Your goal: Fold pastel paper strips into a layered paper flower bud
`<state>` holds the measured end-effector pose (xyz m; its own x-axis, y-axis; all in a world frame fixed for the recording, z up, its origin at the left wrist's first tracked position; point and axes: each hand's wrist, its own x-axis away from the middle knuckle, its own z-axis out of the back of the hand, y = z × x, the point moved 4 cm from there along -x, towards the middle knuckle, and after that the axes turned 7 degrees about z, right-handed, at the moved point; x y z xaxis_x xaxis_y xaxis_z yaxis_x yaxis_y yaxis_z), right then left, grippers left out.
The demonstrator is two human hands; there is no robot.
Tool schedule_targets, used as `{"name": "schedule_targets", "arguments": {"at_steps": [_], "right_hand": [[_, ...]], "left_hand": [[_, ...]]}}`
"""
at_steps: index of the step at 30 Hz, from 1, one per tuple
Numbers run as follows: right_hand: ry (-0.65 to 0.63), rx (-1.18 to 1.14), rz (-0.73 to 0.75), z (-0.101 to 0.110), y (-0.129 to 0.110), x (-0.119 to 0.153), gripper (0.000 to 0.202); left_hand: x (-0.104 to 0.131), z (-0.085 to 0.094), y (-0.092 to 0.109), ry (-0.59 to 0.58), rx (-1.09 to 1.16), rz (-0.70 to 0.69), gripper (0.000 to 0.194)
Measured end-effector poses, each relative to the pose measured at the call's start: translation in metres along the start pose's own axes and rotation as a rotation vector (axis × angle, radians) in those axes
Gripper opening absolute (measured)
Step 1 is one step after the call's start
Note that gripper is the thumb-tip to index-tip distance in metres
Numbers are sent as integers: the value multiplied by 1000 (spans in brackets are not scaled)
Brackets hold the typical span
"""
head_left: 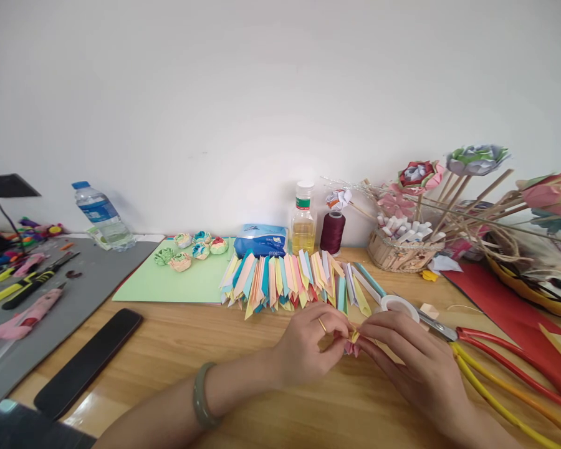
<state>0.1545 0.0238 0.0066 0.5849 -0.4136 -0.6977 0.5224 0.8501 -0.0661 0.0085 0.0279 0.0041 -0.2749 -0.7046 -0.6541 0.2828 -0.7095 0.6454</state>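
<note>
Your left hand, right hand: grip pinched on yellow-pink paper | folded strips beyond, toward back edge of bench

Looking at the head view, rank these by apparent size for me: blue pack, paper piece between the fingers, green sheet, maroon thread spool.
1. Green sheet
2. Blue pack
3. Maroon thread spool
4. Paper piece, partly hidden, so ranked by what shows
</note>
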Motion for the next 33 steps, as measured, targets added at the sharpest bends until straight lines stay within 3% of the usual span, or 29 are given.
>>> {"name": "schedule_targets", "arguments": {"at_steps": [15,18,21,29,33], "right_hand": [[59,46,35,3,-2,-2,9],[47,50,41,3,-3,-3,11],[36,40,47,4,-4,-4,11],[-53,-34,136,3,-3,-5,15],[-144,-151,181,1,-2,-8,16]], "left_hand": [[4,0,-5,0,-26,28,12],[5,-1,-5,-38,-62,1,21],[5,0,-2,-33,-76,-54,18],[3,3,0,35,-73,-124,9],[4,1,-2,16,-70,-158,10]]}}
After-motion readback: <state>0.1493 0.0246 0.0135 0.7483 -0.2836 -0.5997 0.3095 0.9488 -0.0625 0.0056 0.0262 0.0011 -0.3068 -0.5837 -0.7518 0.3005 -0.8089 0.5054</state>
